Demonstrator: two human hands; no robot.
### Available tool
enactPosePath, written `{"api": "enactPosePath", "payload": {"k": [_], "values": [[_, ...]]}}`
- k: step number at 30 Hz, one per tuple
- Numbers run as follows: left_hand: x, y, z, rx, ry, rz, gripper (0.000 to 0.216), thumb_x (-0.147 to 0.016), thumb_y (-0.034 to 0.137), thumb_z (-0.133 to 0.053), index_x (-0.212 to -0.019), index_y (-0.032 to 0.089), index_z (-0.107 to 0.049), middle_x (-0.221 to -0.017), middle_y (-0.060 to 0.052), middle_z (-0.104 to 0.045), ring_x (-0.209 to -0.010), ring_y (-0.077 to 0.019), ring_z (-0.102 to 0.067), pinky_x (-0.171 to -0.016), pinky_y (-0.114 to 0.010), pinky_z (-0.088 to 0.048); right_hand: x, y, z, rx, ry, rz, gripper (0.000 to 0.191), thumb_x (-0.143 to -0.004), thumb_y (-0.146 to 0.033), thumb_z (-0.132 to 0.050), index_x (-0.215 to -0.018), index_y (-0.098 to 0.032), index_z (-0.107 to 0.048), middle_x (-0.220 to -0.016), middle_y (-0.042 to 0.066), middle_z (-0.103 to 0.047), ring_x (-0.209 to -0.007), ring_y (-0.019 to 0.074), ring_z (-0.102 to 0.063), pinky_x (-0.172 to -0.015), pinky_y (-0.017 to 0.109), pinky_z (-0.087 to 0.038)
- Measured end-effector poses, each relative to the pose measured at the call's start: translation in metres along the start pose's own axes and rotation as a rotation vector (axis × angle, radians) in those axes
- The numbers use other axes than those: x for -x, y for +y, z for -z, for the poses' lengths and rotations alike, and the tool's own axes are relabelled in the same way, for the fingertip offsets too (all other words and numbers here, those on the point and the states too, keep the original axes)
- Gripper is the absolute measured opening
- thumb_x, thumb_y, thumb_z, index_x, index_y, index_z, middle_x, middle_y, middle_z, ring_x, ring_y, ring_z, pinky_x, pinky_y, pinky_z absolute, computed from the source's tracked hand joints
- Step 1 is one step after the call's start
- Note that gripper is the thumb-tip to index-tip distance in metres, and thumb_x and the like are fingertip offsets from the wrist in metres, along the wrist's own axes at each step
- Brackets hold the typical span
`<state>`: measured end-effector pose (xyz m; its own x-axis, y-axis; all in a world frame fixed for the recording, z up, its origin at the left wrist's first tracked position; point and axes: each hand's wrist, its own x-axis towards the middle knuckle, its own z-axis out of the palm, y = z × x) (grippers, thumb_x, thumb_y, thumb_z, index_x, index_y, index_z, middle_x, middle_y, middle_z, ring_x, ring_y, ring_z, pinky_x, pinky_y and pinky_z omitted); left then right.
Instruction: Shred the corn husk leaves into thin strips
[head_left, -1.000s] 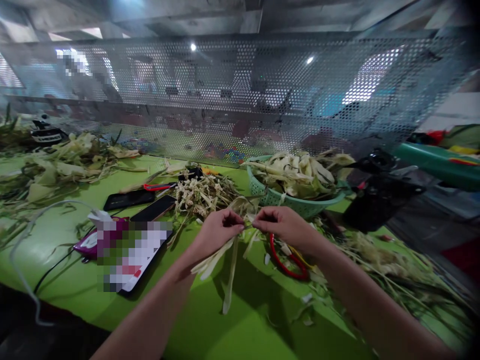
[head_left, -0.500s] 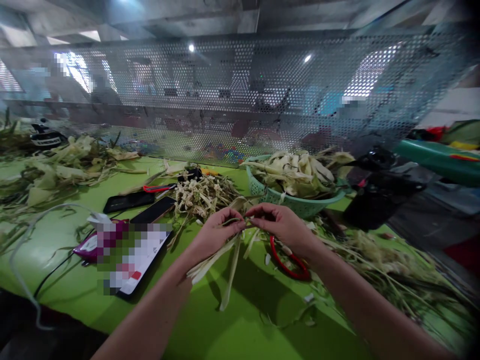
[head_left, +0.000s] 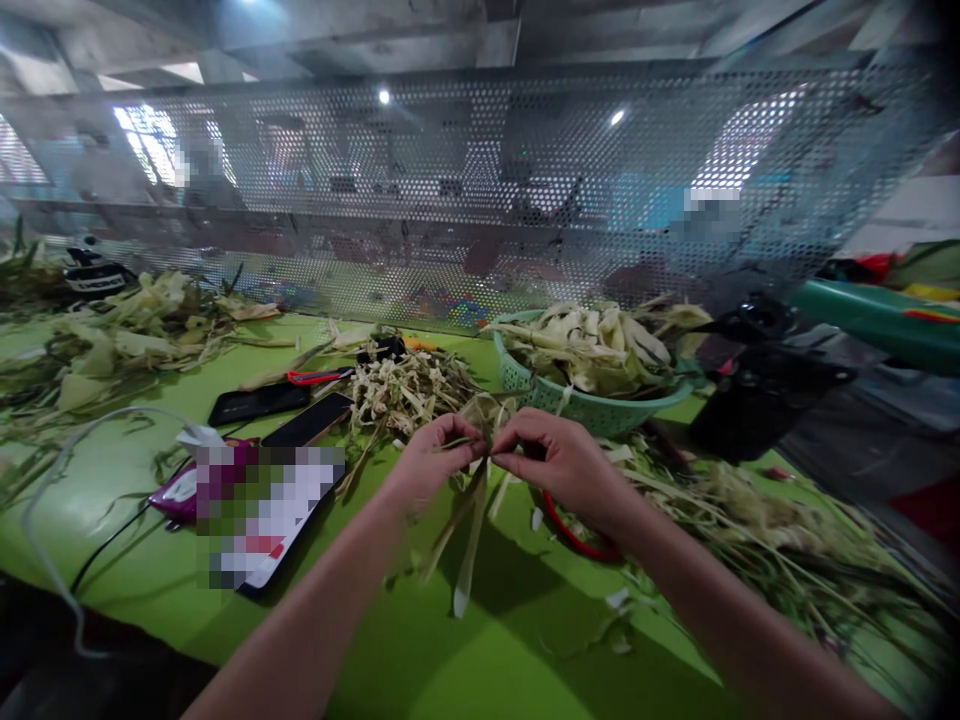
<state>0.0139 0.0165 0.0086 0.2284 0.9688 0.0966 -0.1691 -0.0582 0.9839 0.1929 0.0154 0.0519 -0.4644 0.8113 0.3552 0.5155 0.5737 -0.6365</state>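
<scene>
Above the green table, my left hand pinches dried corn husk strips, whose pale ends hang down below the fingers. Close beside it, my right hand is also closed in a pinch on the husk, fingertips almost touching those of the left. The exact spot where the strips meet is partly covered by the fingers. Under my right hand lie red-handled scissors, mostly hidden by the hand and wrist. A heap of small husk flowers on stalks lies just beyond my left hand.
A green basket heaped with husks stands at the back right. Loose strands spread over the right side. On the left are two phones, a purple packet, a white cable and a husk pile. A perforated metal screen rises behind.
The strips' loose ends have swung from the left forearm to hang more steeply below the fingers. My right hand has shifted slightly, covering more of the scissors; both hands stay pinched together.
</scene>
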Motion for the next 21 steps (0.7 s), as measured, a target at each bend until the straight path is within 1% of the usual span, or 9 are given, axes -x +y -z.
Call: {"api": "enactPosePath", "payload": {"k": [4, 7, 9, 11, 15, 18, 21], "values": [[-0.001, -0.001, 0.0, 0.028, 0.025, 0.021, 0.029, -0.061, 0.03, -0.076, -0.074, 0.014, -0.056, -0.07, 0.002, -0.055, -0.063, -0.0075, -0.047, -0.06, -0.021, -0.035, 0.0, -0.001, 0.0, -0.006, -0.049, 0.002, 0.007, -0.078, -0.027, -0.066, -0.075, -0.021, -0.069, -0.078, 0.003, -0.064, -0.072, 0.0166, -0.057, -0.066, 0.028, -0.04], [-0.001, -0.003, 0.001, 0.005, 0.045, -0.02, 0.023, -0.063, 0.024, -0.073, -0.076, 0.014, -0.058, -0.07, 0.003, -0.054, -0.063, -0.0072, -0.047, -0.061, -0.02, -0.035, -0.001, 0.006, -0.001, -0.067, -0.02, -0.033, 0.012, -0.08, -0.032, -0.064, -0.079, -0.021, -0.069, -0.078, 0.003, -0.065, -0.073, 0.017, -0.057, -0.066, 0.027, -0.04], [-0.001, -0.004, 0.002, -0.025, 0.043, -0.046, 0.019, -0.064, 0.02, -0.071, -0.078, 0.014, -0.058, -0.07, 0.003, -0.054, -0.063, -0.0068, -0.047, -0.061, -0.02, -0.035, -0.001, 0.01, -0.003, -0.089, 0.019, -0.072, 0.01, -0.08, -0.03, -0.063, -0.082, -0.021, -0.067, -0.078, 0.002, -0.067, -0.072, 0.0169, -0.057, -0.066, 0.027, -0.04], [-0.002, -0.006, 0.002, -0.042, 0.036, -0.062, 0.018, -0.065, 0.017, -0.069, -0.079, 0.014, -0.058, -0.072, 0.003, -0.055, -0.065, -0.007, -0.048, -0.062, -0.02, -0.036, -0.001, 0.011, -0.006, -0.067, 0.03, -0.089, 0.008, -0.078, -0.025, -0.063, -0.085, -0.021, -0.067, -0.08, 0.002, -0.068, -0.073, 0.0169, -0.058, -0.067, 0.027, -0.041], [-0.002, -0.008, 0.001, -0.04, 0.037, -0.091, 0.019, -0.066, 0.017, -0.069, -0.081, 0.015, -0.058, -0.076, 0.001, -0.058, -0.071, -0.0095, -0.053, -0.066, -0.021, -0.04, 0.0, 0.008, -0.01, 0.03, 0.046, -0.095, 0.006, -0.076, -0.02, -0.063, -0.078, -0.021, -0.068, -0.079, 0.002, -0.068, -0.072, 0.0177, -0.059, -0.066, 0.027, -0.04], [-0.001, -0.007, -0.001, -0.093, 0.037, -0.16, 0.017, -0.066, 0.014, -0.066, -0.081, 0.015, -0.058, -0.078, 0.0, -0.06, -0.074, -0.0115, -0.056, -0.069, -0.023, -0.043, 0.0, 0.005, -0.011, 0.067, 0.059, -0.109, 0.006, -0.076, -0.021, -0.061, -0.076, -0.021, -0.067, -0.074, 0.002, -0.067, -0.069, 0.0172, -0.058, -0.063, 0.026, -0.039], [0.001, -0.004, -0.002, -0.214, 0.044, -0.259, 0.014, -0.069, 0.01, -0.059, -0.082, 0.016, -0.058, -0.079, -0.001, -0.062, -0.075, -0.0128, -0.057, -0.071, -0.024, -0.044, 0.0, 0.004, -0.012, 0.06, 0.056, -0.131, 0.006, -0.076, -0.02, -0.059, -0.076, -0.02, -0.065, -0.072, 0.001, -0.065, -0.066, 0.0162, -0.056, -0.06, 0.026, -0.038]]}}
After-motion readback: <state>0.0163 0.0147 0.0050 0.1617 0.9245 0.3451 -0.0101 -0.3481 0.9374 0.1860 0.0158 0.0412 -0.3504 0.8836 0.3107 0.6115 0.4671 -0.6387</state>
